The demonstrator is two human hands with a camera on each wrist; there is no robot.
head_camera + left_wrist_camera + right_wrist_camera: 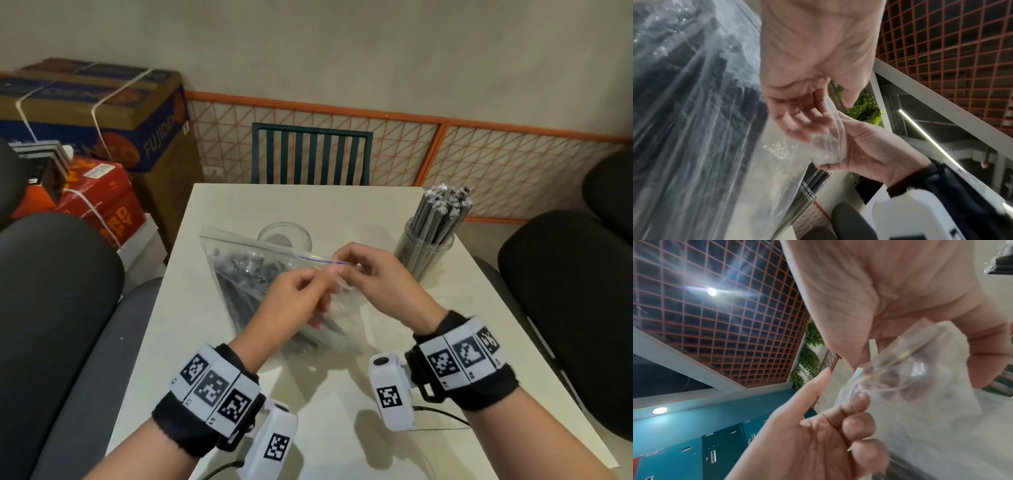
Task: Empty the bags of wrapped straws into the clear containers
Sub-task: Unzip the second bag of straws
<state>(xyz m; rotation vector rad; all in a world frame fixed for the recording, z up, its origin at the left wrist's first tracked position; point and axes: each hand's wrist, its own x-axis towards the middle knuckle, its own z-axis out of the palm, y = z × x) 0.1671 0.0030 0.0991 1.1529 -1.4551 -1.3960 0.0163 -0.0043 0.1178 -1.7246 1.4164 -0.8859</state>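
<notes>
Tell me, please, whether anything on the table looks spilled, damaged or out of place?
Nothing stands out. Both hands pinch the zip bag at its corner; one clear container stands upright, full of straws, the other empty behind the bag.

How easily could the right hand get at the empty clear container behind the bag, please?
Probably not yet: the right hand and left hand both pinch the bag, which stands between them and the empty container.

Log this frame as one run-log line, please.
step: opening clear zip bag of dark wrapped straws | left hand: pinches seal | right hand: pinches seal | empty clear container | straw-filled clear container
</notes>
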